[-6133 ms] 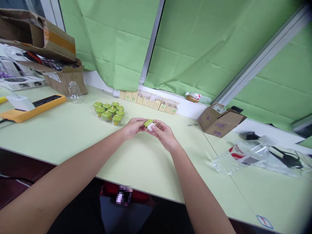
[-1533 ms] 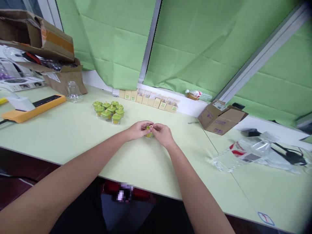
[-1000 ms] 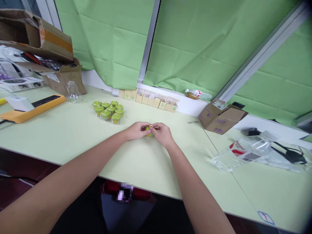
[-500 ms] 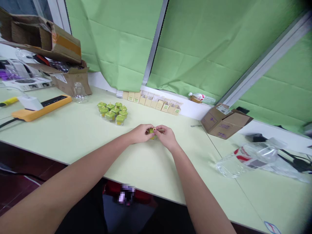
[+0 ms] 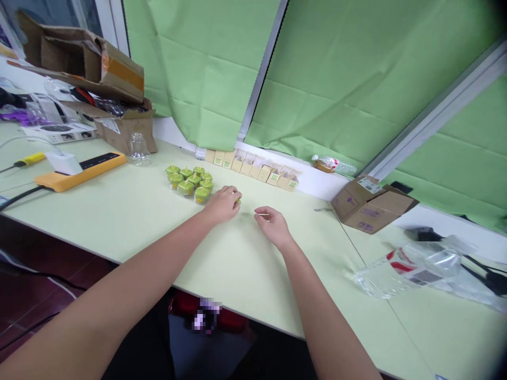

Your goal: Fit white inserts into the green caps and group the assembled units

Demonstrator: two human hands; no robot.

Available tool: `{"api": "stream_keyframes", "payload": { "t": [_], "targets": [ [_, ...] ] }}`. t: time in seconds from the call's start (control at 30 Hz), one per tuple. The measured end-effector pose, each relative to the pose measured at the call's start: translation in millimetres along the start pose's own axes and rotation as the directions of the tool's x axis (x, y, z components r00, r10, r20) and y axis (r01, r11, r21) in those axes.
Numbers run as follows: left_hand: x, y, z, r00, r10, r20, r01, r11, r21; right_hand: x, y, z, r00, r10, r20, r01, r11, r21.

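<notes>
My left hand [image 5: 224, 204] is closed around a small green-lidded jar [image 5: 238, 200]; only a bit of green shows past the fingers. Beside it on the left, several similar clear jars with green lids and small loops on top [image 5: 194, 180] stand in a cluster on the table. My right hand [image 5: 273, 226] is apart from the left, over the table. Its thumb and fingers pinch a thin pale strip [image 5: 262, 214], whose exact kind is too small to make out.
Small beige boxes [image 5: 256, 170] line the wall. An orange power strip [image 5: 83, 171], a clear glass-like vessel [image 5: 138, 150] and stacked cartons [image 5: 124, 129] are on the left. At right are a carton [image 5: 368, 206] and a large clear bottle [image 5: 407, 269]; a smaller bottle [image 5: 335, 164] lies on the ledge.
Both hands were together at one jar; now they are apart. My left hand has moved left and away toward the cluster with the jar, while the right keeps the pale strip. The view has shifted slightly.
</notes>
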State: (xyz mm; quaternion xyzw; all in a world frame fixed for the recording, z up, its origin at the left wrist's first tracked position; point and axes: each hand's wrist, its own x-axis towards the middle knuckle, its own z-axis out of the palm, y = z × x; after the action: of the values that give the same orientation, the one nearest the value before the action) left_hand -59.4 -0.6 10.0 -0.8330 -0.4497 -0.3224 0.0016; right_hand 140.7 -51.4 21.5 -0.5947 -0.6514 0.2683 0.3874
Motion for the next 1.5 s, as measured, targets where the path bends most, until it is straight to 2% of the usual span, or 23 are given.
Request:
{"api": "stream_keyframes", "payload": {
  "t": [0.13,0.27,0.5,0.63,0.73,0.83,0.87,0.93,0.97,1.03,1.1,1.2,1.27,1.33,1.4,1.5],
  "targets": [
    [4,-20,-8,0.996,-0.066,-0.054,0.076,0.976,0.204,1,2,0,1.0,0.001,-0.002,-0.001,1.0,-0.019],
    [4,-31,-10,0.989,-0.145,0.008,0.136,0.943,0.305,2,4,0,1.0,-0.002,-0.003,0.002,0.999,-0.039],
    [1,-25,-8,0.985,-0.164,0.05,0.145,0.954,0.263,0,2,0,1.0,-0.003,0.01,0.004,0.998,-0.061],
    [1,-26,-9,0.98,-0.199,-0.009,0.196,0.953,0.23,0,2,1,1.0,-0.017,0.011,0.017,0.997,-0.075],
    [1,-24,-7,0.987,-0.16,-0.02,0.161,0.982,0.095,1,3,2,0.999,-0.034,0.016,0.035,0.996,-0.081],
    [1,-9,-1,1.0,-0.023,-0.017,0.019,0.971,-0.238,2,6,4,0.997,-0.071,-0.012,0.07,0.995,-0.07],
    [0,0,2,0.999,0.011,-0.03,-0.022,0.924,-0.382,2,8,5,0.995,-0.092,-0.029,0.09,0.994,-0.064],
    [0,17,8,0.999,0.034,-0.009,-0.032,0.751,-0.659,2,11,6,0.989,-0.14,-0.055,0.136,0.988,-0.067],
    [-1,24,10,0.999,0.033,0.008,-0.016,0.67,-0.742,2,13,7,0.986,-0.158,-0.058,0.153,0.985,-0.081],
    [-2,33,14,0.999,0.017,0.034,0.017,0.606,-0.795,3,16,6,0.983,-0.18,-0.046,0.172,0.976,-0.134],
    [-3,33,14,0.999,-0.008,0.051,0.044,0.645,-0.763,5,19,2,0.98,-0.197,-0.03,0.187,0.96,-0.211],
    [-3,23,9,0.999,-0.033,0.041,0.051,0.789,-0.612,11,28,-12,0.976,-0.206,-0.075,0.165,0.916,-0.365],
    [-1,16,1,1.0,-0.028,0.007,0.028,0.897,-0.441,17,39,-29,0.971,-0.152,-0.184,0.05,0.883,-0.467],
    [1,9,-7,0.997,-0.063,-0.044,0.051,0.972,-0.231,21,54,-47,0.939,-0.076,-0.335,-0.12,0.842,-0.526],
    [3,2,-15,0.979,-0.165,-0.118,0.162,0.986,-0.034,23,67,-64,0.886,-0.022,-0.463,-0.262,0.801,-0.538],
    [2,-13,-20,0.937,-0.316,-0.149,0.339,0.925,0.17,21,74,-76,0.828,0.071,-0.557,-0.4,0.77,-0.497]
  ]
}}
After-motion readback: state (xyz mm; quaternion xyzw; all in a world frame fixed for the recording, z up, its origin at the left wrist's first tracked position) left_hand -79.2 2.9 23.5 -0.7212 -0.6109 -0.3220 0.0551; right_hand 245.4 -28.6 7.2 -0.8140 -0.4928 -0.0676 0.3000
